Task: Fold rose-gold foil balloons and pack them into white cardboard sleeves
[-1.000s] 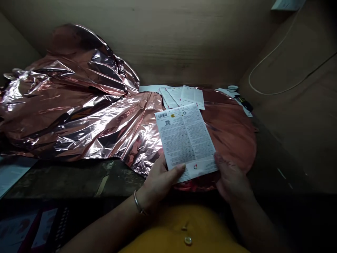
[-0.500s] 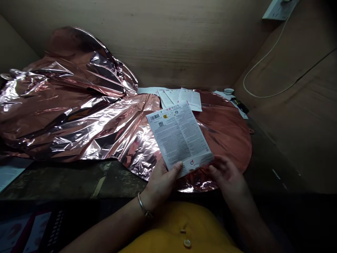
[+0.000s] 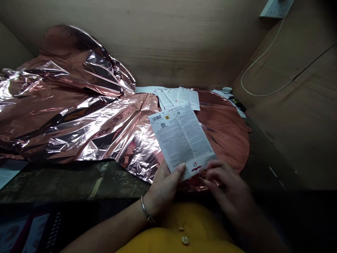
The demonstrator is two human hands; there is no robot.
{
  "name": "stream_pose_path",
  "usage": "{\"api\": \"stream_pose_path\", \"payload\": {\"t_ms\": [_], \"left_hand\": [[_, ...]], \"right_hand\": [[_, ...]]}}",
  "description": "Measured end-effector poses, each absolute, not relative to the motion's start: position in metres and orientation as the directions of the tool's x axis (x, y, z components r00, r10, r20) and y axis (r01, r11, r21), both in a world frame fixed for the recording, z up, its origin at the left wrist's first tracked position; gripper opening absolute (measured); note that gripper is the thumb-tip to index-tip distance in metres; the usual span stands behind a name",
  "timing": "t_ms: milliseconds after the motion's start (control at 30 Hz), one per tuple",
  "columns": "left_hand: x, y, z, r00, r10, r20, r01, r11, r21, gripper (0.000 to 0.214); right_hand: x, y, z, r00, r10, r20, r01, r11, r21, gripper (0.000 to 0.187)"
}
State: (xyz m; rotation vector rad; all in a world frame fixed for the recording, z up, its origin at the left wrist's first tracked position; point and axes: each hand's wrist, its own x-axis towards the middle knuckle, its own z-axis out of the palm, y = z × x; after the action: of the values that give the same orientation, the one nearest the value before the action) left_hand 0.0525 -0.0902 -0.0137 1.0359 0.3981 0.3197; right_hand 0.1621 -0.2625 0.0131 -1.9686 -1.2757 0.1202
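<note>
My left hand point(image 3: 165, 186) is closed on the lower left of a flat white printed packet point(image 3: 184, 140), with the thumb on top and the other fingers hidden underneath. The packet's near end carries a logo and a red-edged hanging slot; a barcode and a QR code are at its far end. My right hand point(image 3: 223, 182), slightly blurred, is at the packet's lower right corner. Its fingers are half curled, with a gap between thumb and forefinger; whether they touch the packet is unclear. Below both hands spreads a large shiny rose-gold foil balloon point(image 3: 100, 130), flat and wrinkled.
Several similar packets point(image 3: 188, 98) lie on the foil by the back wall. A small white round dish point(image 3: 226, 90) and a black-and-yellow item point(image 3: 238, 104) are at the right rear. A white cable point(image 3: 256, 63) hangs from a wall socket point(image 3: 276, 8).
The near flap of the packet, folded up before, now lies flat and shows its hanging slot. My right hand has moved slightly left and down. The packet has shifted slightly right.
</note>
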Motion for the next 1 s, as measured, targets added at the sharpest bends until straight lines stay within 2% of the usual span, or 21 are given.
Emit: {"api": "stream_pose_path", "payload": {"t_ms": [67,100,167,200,267,300,367,400,433,467,500,533,600,667,733,800,833,933,1000], "left_hand": [[0.052,-0.084,-0.019,0.892,0.423,-0.159,-0.07,0.477,0.876,0.041],[0.052,-0.083,-0.022,0.896,0.413,-0.16,-0.065,0.481,0.874,0.04],[0.053,-0.085,-0.023,0.898,0.404,-0.175,-0.054,0.495,0.867,0.039],[0.055,-0.087,-0.022,0.901,0.395,-0.179,-0.053,0.51,0.859,0.039],[0.061,-0.091,-0.014,0.939,0.302,-0.163,-0.029,0.543,0.839,0.043],[0.064,-0.09,-0.007,0.961,0.238,-0.139,-0.009,0.531,0.848,0.045],[0.066,-0.078,0.011,0.987,0.14,-0.083,0.029,0.351,0.936,0.041],[0.063,-0.066,0.02,0.989,0.137,-0.06,0.037,0.159,0.986,0.038],[0.058,-0.05,0.027,0.985,0.171,-0.03,0.046,-0.093,0.995,0.037],[0.051,-0.032,0.032,0.973,0.232,0.017,0.071,-0.367,0.928,0.036],[0.042,-0.013,0.033,0.956,0.286,0.07,0.125,-0.608,0.784,0.034],[0.033,0.006,0.03,0.927,0.349,0.139,0.206,-0.782,0.589,0.032],[0.016,0.038,0.016,0.881,0.436,0.186,0.388,-0.888,0.246,0.038],[0.003,0.056,-0.001,0.862,0.5,0.084,0.492,-0.865,0.1,0.053],[-0.005,0.062,-0.011,0.846,0.53,-0.053,0.533,-0.84,0.102,0.06],[-0.012,0.064,-0.009,0.845,0.522,-0.112,0.534,-0.828,0.172,0.06],[-0.016,0.067,-0.005,0.857,0.501,-0.12,0.515,-0.826,0.231,0.054],[-0.023,0.098,0.016,0.89,0.453,-0.05,0.429,-0.796,0.428,0.029],[-0.026,0.144,0.029,0.824,0.559,0.09,0.474,-0.769,0.43,0.026]], "right_hand": [[0.18,-0.291,0.024,0.354,0.93,0.098,0.641,-0.165,-0.75,0.025],[0.189,-0.302,0.027,0.323,0.943,0.08,0.677,-0.171,-0.716,0.028],[0.202,-0.314,0.027,0.436,0.872,0.224,0.811,-0.273,-0.517,0.023],[0.205,-0.312,0.024,0.456,0.828,0.328,0.86,-0.316,-0.4,0.031],[0.203,-0.293,0.012,0.34,0.821,0.459,0.94,-0.288,-0.182,0.054],[0.201,-0.278,0.005,0.242,0.851,0.467,0.97,-0.225,-0.093,0.062],[0.201,-0.245,-0.008,0.086,0.872,0.481,0.993,-0.112,0.025,0.069],[0.205,-0.229,-0.012,0.057,0.865,0.499,0.995,-0.092,0.046,0.071],[0.213,-0.215,-0.015,0.06,0.851,0.522,0.994,-0.096,0.042,0.073],[0.224,-0.201,-0.015,0.083,0.832,0.549,0.993,-0.115,0.023,0.073],[0.239,-0.187,-0.015,0.107,0.812,0.574,0.991,-0.131,0.001,0.072],[0.256,-0.172,-0.013,0.137,0.795,0.591,0.988,-0.151,-0.026,0.069],[0.293,-0.136,-0.008,0.23,0.773,0.592,0.972,-0.213,-0.099,0.062],[0.329,-0.092,-0.005,0.355,0.799,0.486,0.935,-0.3,-0.189,0.06],[0.357,-0.048,-0.006,0.4,0.827,0.395,0.915,-0.334,-0.226,0.06],[0.377,-0.012,-0.009,0.404,0.868,0.288,0.906,-0.337,-0.255,0.059],[0.385,0.0,-0.01,0.395,0.891,0.226,0.903,-0.332,-0.272,0.057],[0.407,0.021,-0.008,0.337,0.94,0.05,0.897,-0.304,-0.322,0.061],[0.419,0.028,-0.003,0.299,0.954,-0.018,0.897,-0.287,-0.337,0.066]]}}
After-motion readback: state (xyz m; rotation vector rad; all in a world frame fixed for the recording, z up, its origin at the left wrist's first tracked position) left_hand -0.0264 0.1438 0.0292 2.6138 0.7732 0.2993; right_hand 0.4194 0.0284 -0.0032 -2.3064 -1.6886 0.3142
